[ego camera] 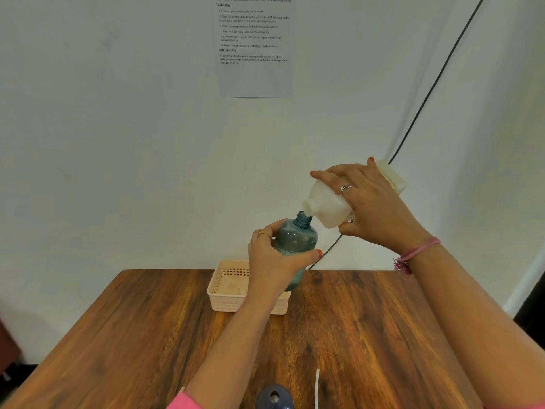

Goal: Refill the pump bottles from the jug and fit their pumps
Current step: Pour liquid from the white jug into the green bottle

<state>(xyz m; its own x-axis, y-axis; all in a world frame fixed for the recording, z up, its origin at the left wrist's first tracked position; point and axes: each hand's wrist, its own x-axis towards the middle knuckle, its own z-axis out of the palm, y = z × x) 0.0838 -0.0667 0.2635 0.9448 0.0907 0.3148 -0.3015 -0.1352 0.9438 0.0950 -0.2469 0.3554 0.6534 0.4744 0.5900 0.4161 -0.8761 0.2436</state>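
Head view: wooden table (118, 335) is sitting against a white wall (118, 143), with a printed sheet (256, 48) taped up top-centre and a black cable (436, 81) running diagonally down the wall on the right. A cream basket (227, 293) is sitting at the table's far edge, centre. Left hand (271, 261) is wrapping fingers and thumb around the blue pump bottle (296, 237), holding it upright in the air above the basket, neck open. Right hand (371, 205) is gripping the white jug (330, 208) from above, tilting it spout-down-left, spout just beside the bottle neck. At the near edge, a dark blue pump (274, 398) and a white tube (317, 388) are lying on the table. Bare wood is showing left and right of the arms.
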